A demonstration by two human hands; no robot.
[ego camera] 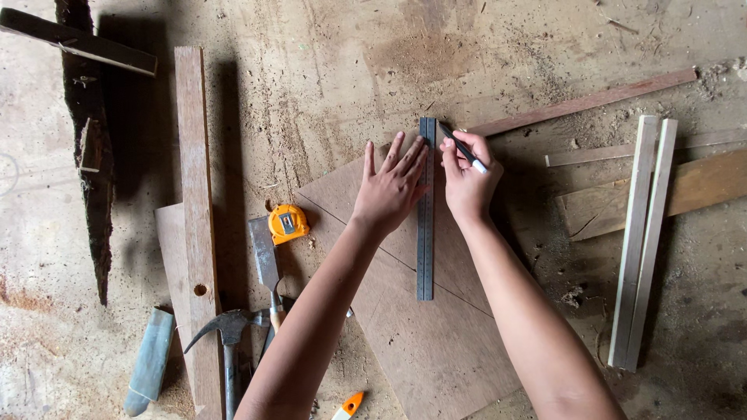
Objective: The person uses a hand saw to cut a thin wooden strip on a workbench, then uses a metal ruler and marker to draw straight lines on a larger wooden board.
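Observation:
A brown plywood panel (436, 342) lies on the sawdust-covered floor. A long metal ruler (425, 257) rests on it, running away from me. My left hand (391, 187) lies flat on the panel with fingers spread, pressing against the ruler's left edge near its far end. My right hand (467, 180) grips a black pen (462, 148), its tip touching the ruler's right edge near the top. A thin drawn line crosses the panel under my left forearm.
An orange tape measure (289, 223), a chisel (266, 268) and a claw hammer (226, 334) lie left of the panel beside a long plank (196, 194). Pale wooden strips (642, 233) and a board (700, 187) lie at right. A small orange-handled tool (348, 406) sits near the bottom edge.

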